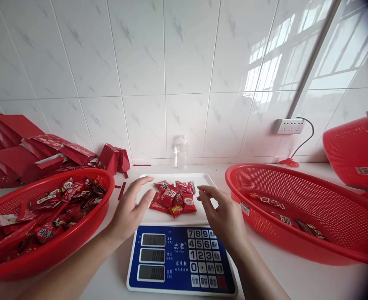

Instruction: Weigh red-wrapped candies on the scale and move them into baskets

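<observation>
A small heap of red wrapped snack packets [171,198] lies on the white tray [149,216] of a blue digital scale [177,277]. My left hand [134,204] is held at the tray's left side, thumb and fingers apart, with nothing in it. On the other side, my right hand [220,210] hovers at the tray's right edge, fingers curled and a small gap between thumb and index fingertip. I see nothing in that hand. Both hands flank the heap without gripping a packet. The scale's three displays are lit too dimly for a sure reading.
At left stands a red basket [107,200] full of similar packets, with folded red paper boxes [18,156] behind it. A larger red basket [303,183] at right holds several packets. Another basket [353,146], a clear bottle [182,152] and a wall socket [288,126] are farther back.
</observation>
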A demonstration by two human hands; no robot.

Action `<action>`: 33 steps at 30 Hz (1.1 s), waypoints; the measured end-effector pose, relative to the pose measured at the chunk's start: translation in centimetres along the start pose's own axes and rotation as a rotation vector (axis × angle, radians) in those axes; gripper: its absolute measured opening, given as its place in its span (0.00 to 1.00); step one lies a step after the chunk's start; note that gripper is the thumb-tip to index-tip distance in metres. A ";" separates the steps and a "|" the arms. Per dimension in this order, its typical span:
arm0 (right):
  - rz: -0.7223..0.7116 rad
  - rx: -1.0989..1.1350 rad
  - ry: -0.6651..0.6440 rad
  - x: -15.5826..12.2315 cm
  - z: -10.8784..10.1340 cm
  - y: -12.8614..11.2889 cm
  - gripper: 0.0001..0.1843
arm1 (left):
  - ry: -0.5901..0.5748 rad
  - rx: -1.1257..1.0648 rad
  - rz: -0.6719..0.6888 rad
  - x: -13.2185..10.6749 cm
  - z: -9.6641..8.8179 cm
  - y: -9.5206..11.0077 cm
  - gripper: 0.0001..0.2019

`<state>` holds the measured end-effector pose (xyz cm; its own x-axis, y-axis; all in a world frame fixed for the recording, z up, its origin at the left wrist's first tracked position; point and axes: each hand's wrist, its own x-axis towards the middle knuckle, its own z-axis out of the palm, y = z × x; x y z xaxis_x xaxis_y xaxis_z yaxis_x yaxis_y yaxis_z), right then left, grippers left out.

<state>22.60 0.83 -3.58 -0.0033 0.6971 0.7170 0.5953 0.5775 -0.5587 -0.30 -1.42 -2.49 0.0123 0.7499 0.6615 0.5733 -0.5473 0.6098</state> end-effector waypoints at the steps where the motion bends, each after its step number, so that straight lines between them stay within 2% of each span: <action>1: -0.003 0.001 -0.003 -0.1 0.0 -0.1 0.13 | 0.051 0.012 -0.006 -0.8 -0.8 -0.6 0.16; 4: -0.025 -0.003 0.007 -0.4 0.1 -0.5 0.13 | 0.176 0.025 -0.008 -2.9 -2.4 -2.3 0.15; 8: 0.000 0.013 -0.009 -0.6 -0.2 -0.5 0.14 | 0.306 0.007 -0.001 -4.8 -3.3 -4.4 0.16; 11: 0.125 0.035 -0.104 -0.1 -0.7 -0.2 0.16 | 0.365 -0.081 -0.046 -5.6 -3.6 -5.8 0.16; 13: 0.162 0.043 -0.213 0.7 -0.9 0.0 0.18 | 0.363 -0.138 -0.068 -5.9 -3.6 -6.4 0.16; 16: 0.135 -0.024 -0.438 2.4 -0.6 0.4 0.22 | 0.302 -0.141 -0.049 -5.9 -3.6 -6.3 0.16; 19: 0.136 -0.109 -0.636 4.3 0.7 0.9 0.27 | 0.266 -0.115 -0.034 -5.9 -3.5 -5.6 0.17; 22: 0.127 -0.146 -0.748 5.8 2.5 0.9 0.33 | 0.267 -0.135 -0.068 -6.1 -3.5 -5.3 0.18; 26: 0.094 -0.188 -0.911 6.7 4.5 -0.7 0.41 | 0.283 -0.155 -0.117 -6.0 -3.7 -5.1 0.19; 30: -0.011 -0.221 -1.044 6.7 5.8 -2.5 0.40 | 0.284 -0.144 -0.078 -5.6 -4.0 -4.3 0.18; 33: -0.123 -0.252 -1.066 6.3 6.4 -2.6 0.40 | 0.275 -0.156 -0.050 -5.5 -4.1 -3.8 0.17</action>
<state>15.90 6.42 -0.29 -0.6935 0.7197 -0.0333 0.6895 0.6497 -0.3201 -5.90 -5.01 -6.67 -0.2471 0.6600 0.7094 0.4351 -0.5786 0.6899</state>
